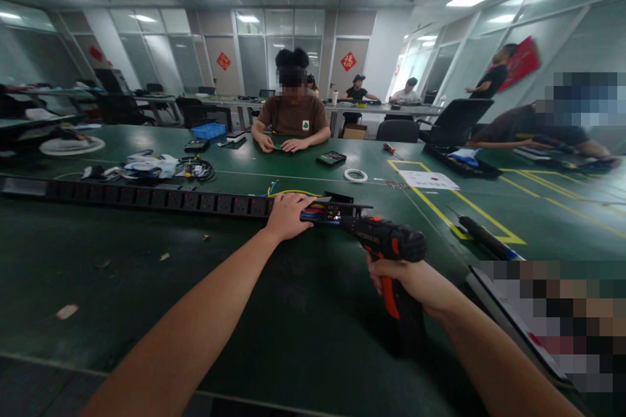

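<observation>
A long black power strip with a row of sockets lies across the green table. My left hand is closed over it near its right end, where the casing is open and coloured wires show inside. Wrapped round the handle of a black and orange cordless drill is my right hand. The drill's nose points left into the open end of the strip. Whether its tip touches a screw there is too small to tell.
Beyond the strip lie a white tape roll, a bundle of cables and a blue basket. To the right are a paper sheet and a soldering-iron-like tool. A person sits opposite, hands on a small green board.
</observation>
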Motion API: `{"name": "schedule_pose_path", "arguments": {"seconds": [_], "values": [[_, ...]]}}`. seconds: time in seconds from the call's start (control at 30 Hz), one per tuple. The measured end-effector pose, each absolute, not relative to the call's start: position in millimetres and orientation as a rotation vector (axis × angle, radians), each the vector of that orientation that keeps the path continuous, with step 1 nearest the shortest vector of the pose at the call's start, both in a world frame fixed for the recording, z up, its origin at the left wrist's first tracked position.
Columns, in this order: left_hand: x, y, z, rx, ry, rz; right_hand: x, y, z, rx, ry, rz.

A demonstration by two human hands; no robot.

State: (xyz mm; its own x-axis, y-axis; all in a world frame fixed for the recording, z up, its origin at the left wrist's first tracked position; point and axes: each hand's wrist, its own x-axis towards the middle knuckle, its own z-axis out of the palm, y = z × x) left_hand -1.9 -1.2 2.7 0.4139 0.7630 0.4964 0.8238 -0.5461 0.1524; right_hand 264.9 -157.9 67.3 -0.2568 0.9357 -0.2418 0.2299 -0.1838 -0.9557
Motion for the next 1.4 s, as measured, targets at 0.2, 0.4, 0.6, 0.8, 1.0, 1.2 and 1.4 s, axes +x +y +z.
{"name": "schedule_pose_path", "arguments": {"seconds": [0.2,0.4,0.6,0.8,1.0,1.2,1.4], "values": [[-1.4,-1.0,1.8,-2.540,-1.424,-0.838,263.7,-158.9,67.1,-1.390,-1.436,1.481],[-1.8,0.1,1.0,-2.538,-1.416,-0.840,262.0,-160.1,68.6,-1.415,-1.402,1.491],[-1.0,-0.5,1.7,-2.543,-1.431,-0.835,260.4,-161.6,70.7,-1.424,-1.381,1.483],[-0.8,-2.3,3.4,-2.547,-1.433,-0.829,261.6,-160.3,68.9,-1.421,-1.389,1.493],[-1.2,-0.8,1.8,-2.530,-1.398,-0.849,264.0,-157.1,65.1,-1.346,-1.453,1.522],[-1.6,-0.3,0.5,-2.525,-1.397,-0.848,263.1,-158.9,69.4,-1.363,-1.467,1.500],[-1.7,-0.5,1.3,-2.525,-1.403,-0.841,264.3,-157.9,68.0,-1.375,-1.472,1.502]]}}
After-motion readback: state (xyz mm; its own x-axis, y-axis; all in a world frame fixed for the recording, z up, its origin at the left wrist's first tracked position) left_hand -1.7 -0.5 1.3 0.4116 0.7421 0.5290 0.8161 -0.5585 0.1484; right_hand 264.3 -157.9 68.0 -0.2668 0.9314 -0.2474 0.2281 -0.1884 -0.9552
